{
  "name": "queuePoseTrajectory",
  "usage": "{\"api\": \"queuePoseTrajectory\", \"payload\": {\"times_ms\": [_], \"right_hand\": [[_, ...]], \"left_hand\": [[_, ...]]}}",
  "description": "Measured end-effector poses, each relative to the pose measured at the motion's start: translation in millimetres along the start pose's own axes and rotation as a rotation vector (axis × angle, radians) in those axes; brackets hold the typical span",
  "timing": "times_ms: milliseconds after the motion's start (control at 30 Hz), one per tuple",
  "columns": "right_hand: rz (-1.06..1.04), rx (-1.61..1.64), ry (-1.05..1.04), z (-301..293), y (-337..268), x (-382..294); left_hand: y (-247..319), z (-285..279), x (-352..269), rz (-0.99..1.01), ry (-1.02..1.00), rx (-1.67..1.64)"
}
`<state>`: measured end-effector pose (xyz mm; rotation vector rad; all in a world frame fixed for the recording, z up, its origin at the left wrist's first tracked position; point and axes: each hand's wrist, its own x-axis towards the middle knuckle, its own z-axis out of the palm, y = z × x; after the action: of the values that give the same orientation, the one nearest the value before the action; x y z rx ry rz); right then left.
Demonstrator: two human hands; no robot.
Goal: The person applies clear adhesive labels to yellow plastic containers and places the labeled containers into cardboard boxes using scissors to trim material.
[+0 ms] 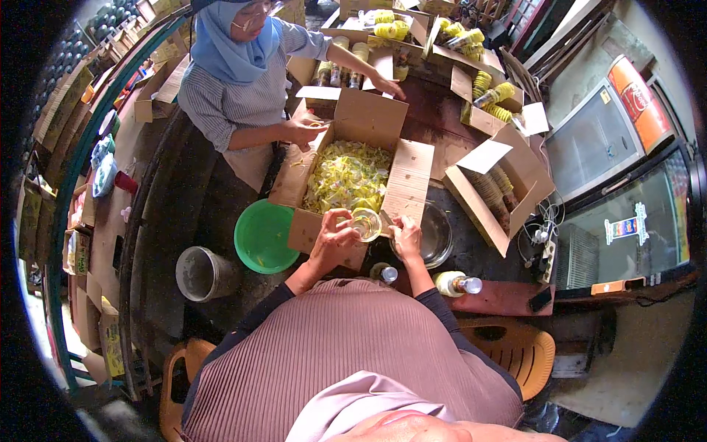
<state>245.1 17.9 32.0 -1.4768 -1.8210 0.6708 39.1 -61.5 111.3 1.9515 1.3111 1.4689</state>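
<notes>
My left hand (333, 243) grips a small clear cup or jar (366, 224) with a round rim, tilted over the near flap of a cardboard box. Close beside it, my right hand (407, 236) pinches a thin, dark, blade-like tool (386, 217) next to the rim; its exact kind is hard to make out. Beyond both hands the open cardboard box (411, 174) holds a heap of yellow and whitish scraps (348, 174). A transparent round container (439, 235) stands partly behind my right hand. Near my body are two capped bottles (384, 273) (457, 284).
Across the table a co-worker (237, 83) reaches over the box's far side. A green basin (265, 236) and a grey bucket (201, 273) stand left. Cardboard boxes (530, 193) of yellow-ringed containers line the right and back. Cables and a power strip (547, 262) lie beside a glass-door fridge (624, 226).
</notes>
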Motion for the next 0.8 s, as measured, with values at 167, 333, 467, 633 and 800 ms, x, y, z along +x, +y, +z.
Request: {"api": "queuePoseTrajectory", "payload": {"times_ms": [167,333,467,633,800], "right_hand": [[0.290,0.639,-0.193,3,-6,-2],[0.324,0.839,-0.371,-10,-43,-17],[0.256,0.887,-0.365,-9,-52,-25],[0.307,0.869,-0.331,-8,-49,-28],[0.319,0.824,-0.309,-15,-65,-28]], "left_hand": [[13,-11,4,-0.021,-0.015,0.126],[19,-8,6,-0.014,-0.008,0.139],[27,6,7,-0.193,0.148,-0.264],[9,1,-1,-0.147,0.057,0.020],[17,-1,1,-0.150,-0.121,0.027]]}}
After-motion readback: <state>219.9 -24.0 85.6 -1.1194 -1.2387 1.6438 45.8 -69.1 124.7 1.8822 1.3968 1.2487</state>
